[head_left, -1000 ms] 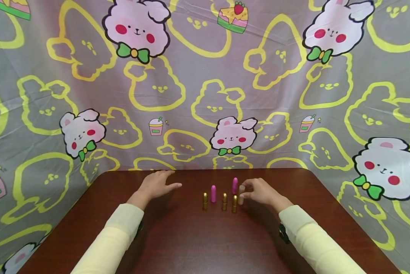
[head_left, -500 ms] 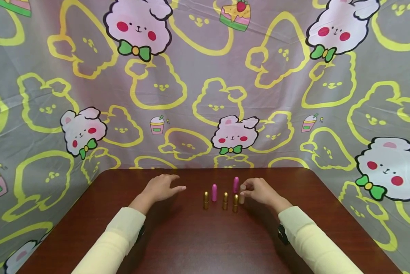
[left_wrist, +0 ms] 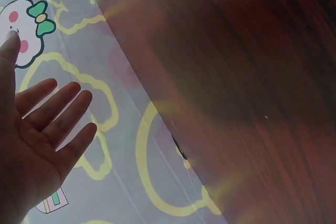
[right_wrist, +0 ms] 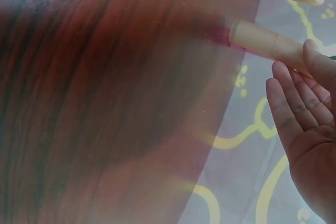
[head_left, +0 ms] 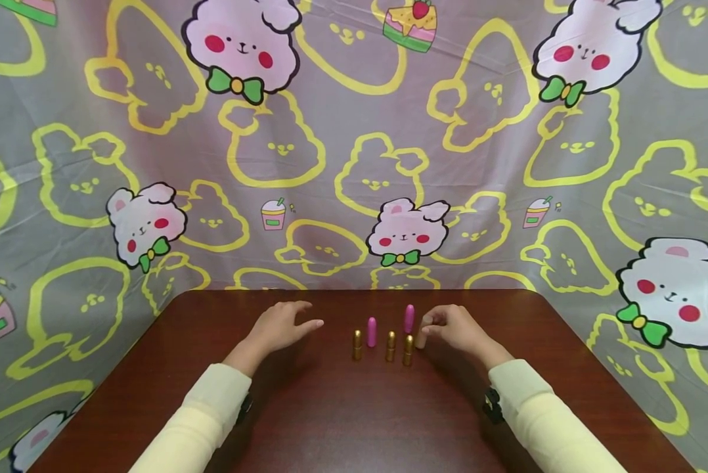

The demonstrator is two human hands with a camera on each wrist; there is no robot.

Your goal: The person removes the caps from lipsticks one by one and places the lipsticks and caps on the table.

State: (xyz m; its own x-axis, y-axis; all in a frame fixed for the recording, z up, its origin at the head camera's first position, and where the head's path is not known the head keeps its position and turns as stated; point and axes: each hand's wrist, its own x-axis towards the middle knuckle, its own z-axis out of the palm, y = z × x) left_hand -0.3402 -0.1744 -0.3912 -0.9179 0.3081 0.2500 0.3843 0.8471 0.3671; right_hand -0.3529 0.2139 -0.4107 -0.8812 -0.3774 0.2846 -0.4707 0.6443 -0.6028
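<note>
My right hand [head_left: 457, 328] pinches a beige cylindrical tube [head_left: 421, 335] between thumb and fingers. In the head view the tube leans slightly, its top to the right. The right wrist view shows the beige tube [right_wrist: 254, 39] from its base end, its far end behind the thumb. Just left of it stand gold bullet-shaped tubes [head_left: 408, 351], and a pink bullet-shaped tube [head_left: 410, 318] stands behind. My left hand [head_left: 280, 325] hovers over the table on the left, fingers spread and holding nothing; the left wrist view shows its palm [left_wrist: 34, 150].
Another gold tube [head_left: 356, 345] and a second pink tube [head_left: 372, 332] stand upright at the left of the group. All are on a dark brown wooden table [head_left: 354, 414]. A patterned cloth [head_left: 330, 164] hangs behind and at both sides.
The beige tube has gone from upright to slightly tilted and shifted a little right with my right hand. My left hand has drifted slightly right. The other tubes keep their places.
</note>
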